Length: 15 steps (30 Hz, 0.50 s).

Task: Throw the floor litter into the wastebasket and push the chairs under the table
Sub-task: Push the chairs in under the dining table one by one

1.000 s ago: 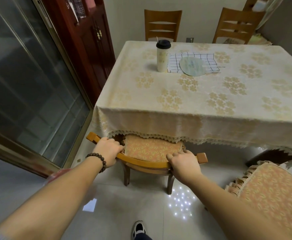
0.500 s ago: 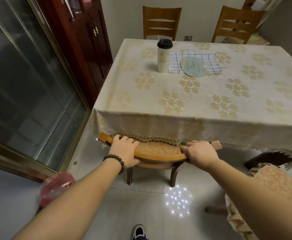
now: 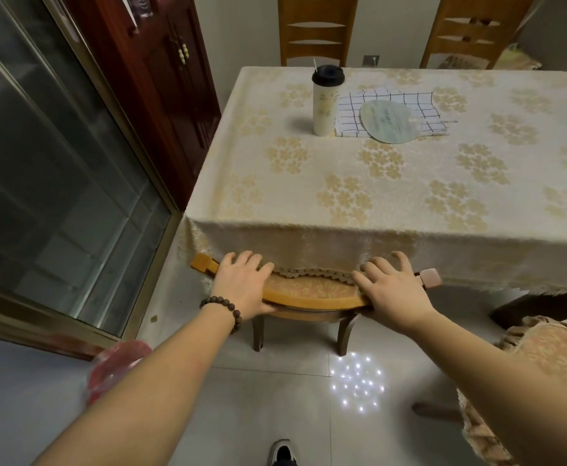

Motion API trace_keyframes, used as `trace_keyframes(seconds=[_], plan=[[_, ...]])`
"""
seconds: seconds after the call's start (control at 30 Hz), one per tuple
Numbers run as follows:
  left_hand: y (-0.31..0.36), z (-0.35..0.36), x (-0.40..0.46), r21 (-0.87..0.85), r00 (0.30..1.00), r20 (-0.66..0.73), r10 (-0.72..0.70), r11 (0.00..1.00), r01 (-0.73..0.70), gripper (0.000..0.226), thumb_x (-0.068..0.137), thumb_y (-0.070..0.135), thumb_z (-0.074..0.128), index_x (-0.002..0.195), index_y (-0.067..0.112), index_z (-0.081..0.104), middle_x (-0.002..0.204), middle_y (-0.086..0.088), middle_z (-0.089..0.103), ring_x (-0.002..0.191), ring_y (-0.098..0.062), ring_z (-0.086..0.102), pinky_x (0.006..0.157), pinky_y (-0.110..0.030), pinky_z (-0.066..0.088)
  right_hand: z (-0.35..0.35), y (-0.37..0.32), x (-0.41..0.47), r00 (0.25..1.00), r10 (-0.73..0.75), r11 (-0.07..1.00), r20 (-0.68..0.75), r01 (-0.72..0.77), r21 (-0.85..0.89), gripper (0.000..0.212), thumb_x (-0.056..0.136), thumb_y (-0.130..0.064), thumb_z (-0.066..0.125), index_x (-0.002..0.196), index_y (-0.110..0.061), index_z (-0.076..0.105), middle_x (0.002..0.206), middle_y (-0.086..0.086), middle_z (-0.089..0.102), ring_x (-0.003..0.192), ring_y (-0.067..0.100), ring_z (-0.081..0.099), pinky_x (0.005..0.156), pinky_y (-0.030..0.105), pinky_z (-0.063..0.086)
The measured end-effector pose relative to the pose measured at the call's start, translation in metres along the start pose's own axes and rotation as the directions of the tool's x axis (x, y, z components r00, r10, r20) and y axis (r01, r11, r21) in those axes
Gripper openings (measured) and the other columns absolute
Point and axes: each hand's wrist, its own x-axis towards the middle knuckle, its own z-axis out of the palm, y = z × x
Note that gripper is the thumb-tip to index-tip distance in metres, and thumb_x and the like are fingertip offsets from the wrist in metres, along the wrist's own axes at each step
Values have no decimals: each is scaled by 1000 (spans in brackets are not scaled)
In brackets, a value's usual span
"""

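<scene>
A wooden chair (image 3: 312, 299) with a patterned seat cushion stands tucked under the near edge of the table (image 3: 309, 203), its seat mostly hidden by the lace-trimmed tablecloth. My left hand (image 3: 241, 285), with a bead bracelet at the wrist, lies on the left part of the chair's curved top rail, fingers spread. My right hand (image 3: 391, 290) rests on the right part of the rail, fingers also splayed. A second cushioned chair (image 3: 551, 361) stands out from the table at the lower right. A small scrap (image 3: 154, 318) lies on the floor by the glass door.
A lidded cup (image 3: 326, 99), a checked cloth (image 3: 410, 102) and a round fan (image 3: 389, 121) sit on the table. Two wooden chairs (image 3: 317, 28) stand at the far side. A red cabinet (image 3: 161, 79) and glass sliding door (image 3: 40, 163) line the left. A blurry red thing (image 3: 117, 368) shows behind my left forearm.
The chair has slid forward under the table with both hands on its rail. My fingers, curled round the rail before, are now stretched out and spread.
</scene>
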Motion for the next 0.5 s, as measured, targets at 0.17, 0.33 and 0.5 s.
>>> trace_keyframes(seconds=[0.17, 0.33, 0.5], plan=[[-29, 1, 19, 34, 1000, 14, 25, 999, -26, 93, 70, 81, 52, 142, 25, 34, 145, -2, 40, 135, -23, 33, 108, -41, 29, 0, -10, 21, 999, -35, 997, -40, 38, 67, 64, 70, -56, 69, 122, -23, 52, 111, 3, 61, 105, 28, 55, 99, 57, 38], [-44, -3, 40, 46, 1000, 11, 19, 999, -19, 97, 70, 80, 52, 146, 24, 28, 149, -4, 36, 137, -24, 30, 111, -41, 25, 3, -2, 46, 998, -25, 996, -53, 29, 84, 54, 70, -56, 69, 113, -25, 56, 99, 0, 62, 98, 26, 56, 103, 54, 36], [-38, -6, 64, 16, 1000, -22, -23, 1000, 23, 95, 70, 78, 54, 146, 27, 27, 148, -2, 36, 135, -23, 31, 109, -39, 25, 5, 24, 70, 1000, 10, 998, -10, -9, 60, 51, 69, -57, 69, 109, -27, 60, 94, -2, 63, 96, 26, 57, 101, 51, 37]])
